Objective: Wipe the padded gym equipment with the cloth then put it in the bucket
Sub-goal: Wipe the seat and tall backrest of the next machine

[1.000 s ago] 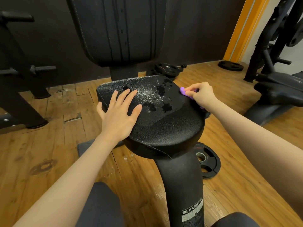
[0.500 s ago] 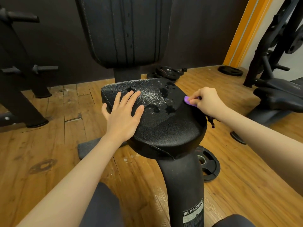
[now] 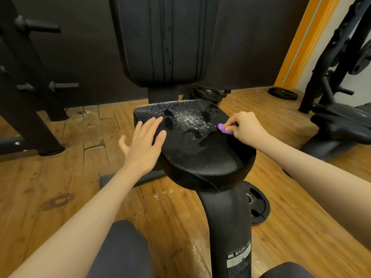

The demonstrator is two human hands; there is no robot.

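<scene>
The left hand (image 3: 143, 145) has slid off toward the 9 o'clock edge of the padded seat (image 3: 200, 153) over the last second: earlier its palm lay flat on the pad, and now it sits at the rim with fingers straight and spread, only the fingertips (image 3: 159, 120) over the leather and the palm hanging past the edge, gripping nothing. Whether the fingertips touch the pad I cannot tell.

The right hand (image 3: 246, 128) has stayed at the seat's 3 o'clock edge, fingers curled and pinching the purple cloth (image 3: 223, 129), of which only a small fold shows beyond the fingers, lying against the pad. It has crept slightly inward from the rim.

Droplets and dark wet blotches (image 3: 188, 119) cover the far half of the seat toward 12 o'clock, between the two hands; the near half looks dry and untouched. The upright backrest pad (image 3: 162, 41) beyond carries run marks.

My reading: the left hand is clearing out of the way so the cloth can sweep from 3 toward 9 o'clock across the wet patch. Wiping has barely begun, and no bucket is in view, so the second part of the task lies well ahead.
</scene>
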